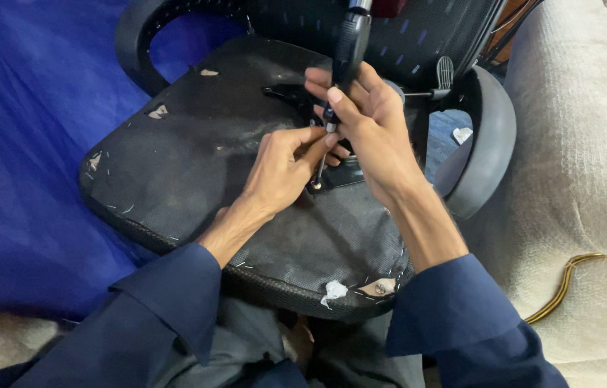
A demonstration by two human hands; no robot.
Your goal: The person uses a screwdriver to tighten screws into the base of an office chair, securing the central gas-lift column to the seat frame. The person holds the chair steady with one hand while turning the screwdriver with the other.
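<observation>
black fabric underside of upturned chair seat (196,165) on lap; right hand (372,129) clenched round screwdriver (343,65), upright, tip at metal bracket (339,176); left hand (282,172) pinches shaft near tip; blue sheet (23,144) beyond.

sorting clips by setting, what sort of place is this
Probably a home room or small informal repair spot, not a fitted workshop: an upturned office chair lies across the person's lap, worked with a screwdriver, between a blue sheet and a beige upholstered cushion.
</observation>
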